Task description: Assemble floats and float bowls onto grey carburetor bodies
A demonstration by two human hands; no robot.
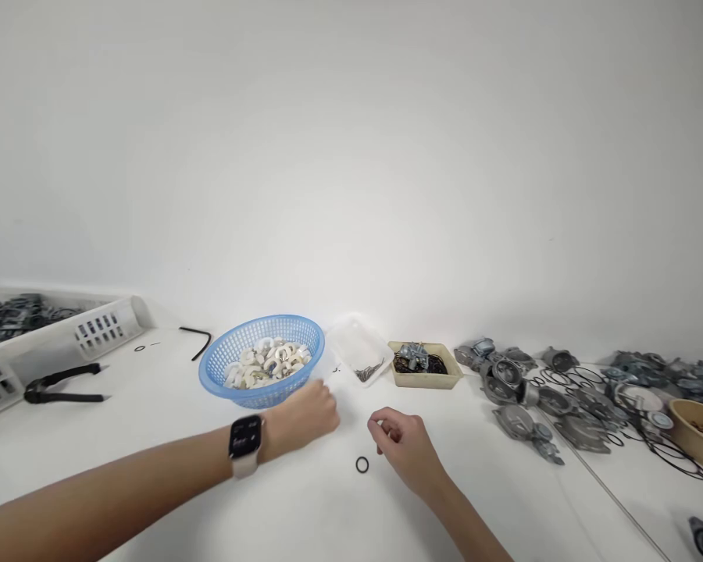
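Note:
My left hand (305, 415), with a smartwatch on its wrist, reaches toward the right rim of a blue plastic basket (219, 363) filled with white rings; its fingers are curled and what they hold, if anything, is hidden. My right hand (401, 445) hovers just right of a small black O-ring (362, 464) lying on the white table (305, 507); its fingers are pinched together on something too small to name. Behind both hands a clear shallow tray (351, 339) holds thin metal pins.
A beige tray (454, 378) with dark rings and a metal part sits right of the clear tray. Grey cast metal housings (539, 406) and large O-rings spread across the right. A white crate (102, 328), black pliers (62, 386) and a brown bowl (688, 445) stand around the edges.

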